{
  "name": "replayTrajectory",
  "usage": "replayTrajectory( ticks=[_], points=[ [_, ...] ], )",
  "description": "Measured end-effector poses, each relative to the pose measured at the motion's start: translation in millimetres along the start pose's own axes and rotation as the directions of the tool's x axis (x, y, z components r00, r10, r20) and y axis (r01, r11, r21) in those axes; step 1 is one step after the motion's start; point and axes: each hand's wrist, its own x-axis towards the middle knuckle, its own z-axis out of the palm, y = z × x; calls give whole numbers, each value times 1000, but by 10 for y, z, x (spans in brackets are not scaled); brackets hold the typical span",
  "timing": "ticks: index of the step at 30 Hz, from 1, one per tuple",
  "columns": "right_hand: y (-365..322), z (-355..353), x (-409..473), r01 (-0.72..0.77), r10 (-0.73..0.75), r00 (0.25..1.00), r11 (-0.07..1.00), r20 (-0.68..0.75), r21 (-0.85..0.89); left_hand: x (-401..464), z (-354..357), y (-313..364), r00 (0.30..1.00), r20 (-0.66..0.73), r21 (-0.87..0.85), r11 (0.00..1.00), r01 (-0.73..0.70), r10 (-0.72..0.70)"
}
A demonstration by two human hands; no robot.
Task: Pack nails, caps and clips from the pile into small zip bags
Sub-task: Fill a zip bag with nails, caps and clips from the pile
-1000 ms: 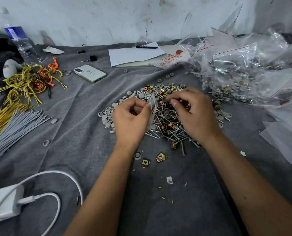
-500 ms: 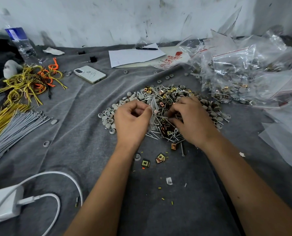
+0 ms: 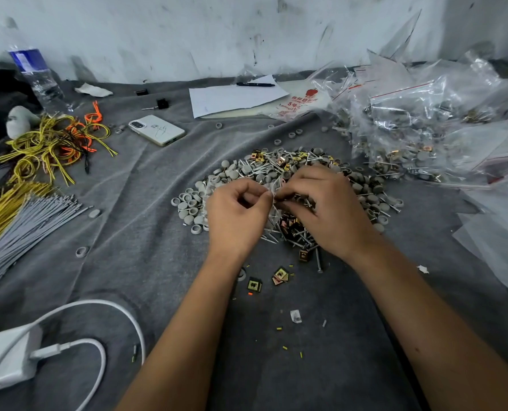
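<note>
The left hand (image 3: 237, 216) pinches the edge of a small zip bag (image 3: 272, 203) between thumb and curled fingers; the right hand (image 3: 326, 210) meets it at the bag's mouth, fingertips curled and pinching there — whether on the bag alone or on a piece being slipped in cannot be told. Both hands hover directly over the pile (image 3: 291, 185) of nails, grey caps and brassy clips on the grey cloth (image 3: 128, 232). Just nearer the person than the pile lie a few stray clips (image 3: 280, 275). Right of the pile sits a heap of filled zip bags (image 3: 418, 126). Beyond the pile to the left lies a white phone (image 3: 157, 130) — further left, tangled yellow and orange wires (image 3: 51, 143).
</note>
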Motion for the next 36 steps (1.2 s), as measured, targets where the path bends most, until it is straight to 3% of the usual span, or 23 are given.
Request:
replayTrajectory(
  ticks=[11, 15, 22, 27, 31, 33, 36],
  points=[
    [-3, 62, -20, -145, 143, 981, 989, -131, -4, -32, -15, 80, 999, 32, -55, 998, -42, 43],
    [-3, 53, -14, -155, 159, 982, 987, -106, 43, -41, -14, 82, 994, 71, -75, 995, -73, 78],
    [43, 21, -4, -269, 280, 956, 957, -93, 111, 19, -4, -28, 998, -57, -54, 998, -31, 28],
    [101, -4, -14, -268, 258, 960, 960, -107, -85, 24, -11, -32, 991, -132, -20, 1000, -13, 10],
    [125, 61, -47, -200, 243, 966, 920, 91, -336, 27, 2, -38, 992, -124, -25, 1000, -19, 15],
    [115, 94, -50, -189, 261, 954, 905, 146, -382, 25, 10, -43, 993, -116, -34, 999, -16, 12],
    [105, 100, -33, -213, 268, 956, 911, 115, -353, 11, 12, -39, 995, -104, -49, 999, -14, 9]
  ],
)
